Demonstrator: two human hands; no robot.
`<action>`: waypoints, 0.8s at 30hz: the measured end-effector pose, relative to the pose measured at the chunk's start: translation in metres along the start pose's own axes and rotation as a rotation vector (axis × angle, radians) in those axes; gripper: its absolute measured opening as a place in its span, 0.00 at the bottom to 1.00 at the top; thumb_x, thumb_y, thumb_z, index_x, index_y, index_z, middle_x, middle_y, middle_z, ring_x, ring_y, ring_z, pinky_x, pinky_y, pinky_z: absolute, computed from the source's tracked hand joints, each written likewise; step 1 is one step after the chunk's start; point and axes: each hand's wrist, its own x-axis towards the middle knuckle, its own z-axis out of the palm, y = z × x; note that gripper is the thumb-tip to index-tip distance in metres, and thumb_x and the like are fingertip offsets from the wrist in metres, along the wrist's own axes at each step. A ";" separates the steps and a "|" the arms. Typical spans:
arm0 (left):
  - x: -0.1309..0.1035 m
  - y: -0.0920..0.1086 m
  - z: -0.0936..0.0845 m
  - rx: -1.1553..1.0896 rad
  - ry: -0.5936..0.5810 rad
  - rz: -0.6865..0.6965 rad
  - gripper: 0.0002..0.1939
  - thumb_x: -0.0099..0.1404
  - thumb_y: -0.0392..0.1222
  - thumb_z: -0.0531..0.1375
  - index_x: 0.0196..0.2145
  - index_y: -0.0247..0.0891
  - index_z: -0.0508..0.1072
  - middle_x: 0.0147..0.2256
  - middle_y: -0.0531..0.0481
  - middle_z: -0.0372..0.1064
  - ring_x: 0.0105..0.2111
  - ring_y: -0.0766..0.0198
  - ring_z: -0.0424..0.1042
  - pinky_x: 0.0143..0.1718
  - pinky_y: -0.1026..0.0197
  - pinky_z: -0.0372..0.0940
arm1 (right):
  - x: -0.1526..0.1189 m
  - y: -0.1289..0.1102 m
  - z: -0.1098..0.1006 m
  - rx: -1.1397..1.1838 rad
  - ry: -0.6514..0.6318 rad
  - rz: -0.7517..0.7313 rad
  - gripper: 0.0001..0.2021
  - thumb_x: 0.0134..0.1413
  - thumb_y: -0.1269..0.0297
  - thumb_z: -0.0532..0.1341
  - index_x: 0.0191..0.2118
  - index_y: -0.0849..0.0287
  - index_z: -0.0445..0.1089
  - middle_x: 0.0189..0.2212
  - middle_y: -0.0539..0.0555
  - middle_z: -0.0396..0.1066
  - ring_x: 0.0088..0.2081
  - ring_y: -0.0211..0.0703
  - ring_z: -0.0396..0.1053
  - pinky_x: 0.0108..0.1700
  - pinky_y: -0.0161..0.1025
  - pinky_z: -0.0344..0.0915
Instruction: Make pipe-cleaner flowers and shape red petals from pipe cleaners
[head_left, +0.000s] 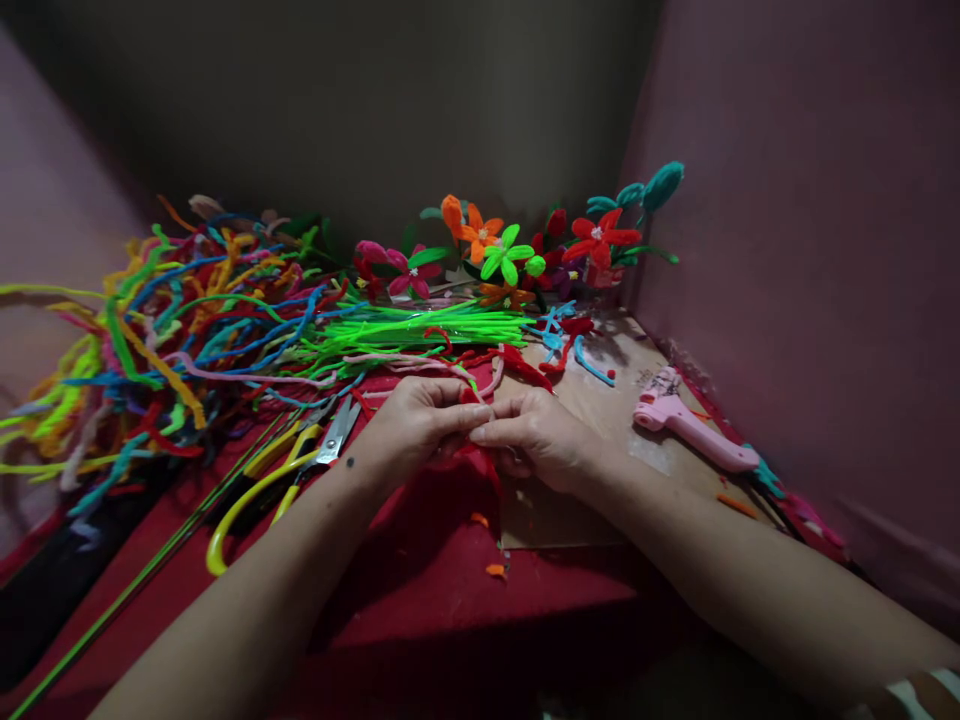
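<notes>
My left hand [424, 425] and my right hand [536, 435] meet above the red table, fingertips pinched together. Between them is a red pipe cleaner [486, 468], its lower end hanging under the fingers and a bit of red showing above the left fingertips. Most of it is hidden by the fingers. Just beyond the hands lie a pink pipe cleaner [409, 360] and a red fuzzy petal [525, 368]. Scissors with yellow handles [259, 505] rest left of my left hand, beside yellow-handled pliers [281, 450].
A tangled heap of coloured pipe cleaners [202, 310] fills the left. Green pipe cleaners [427, 328] lie bundled at the back, before finished pipe cleaner flowers [506, 255]. A pink glue gun [694, 425] lies on cardboard [637, 470] at right, near the wall.
</notes>
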 end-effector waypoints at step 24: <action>-0.003 0.002 0.013 0.234 0.123 0.032 0.15 0.56 0.49 0.58 0.21 0.35 0.64 0.14 0.58 0.56 0.13 0.74 0.51 0.15 0.69 0.46 | 0.002 -0.004 -0.001 0.021 0.352 -0.228 0.14 0.42 0.66 0.62 0.15 0.61 0.58 0.11 0.43 0.53 0.13 0.26 0.47 0.16 0.31 0.41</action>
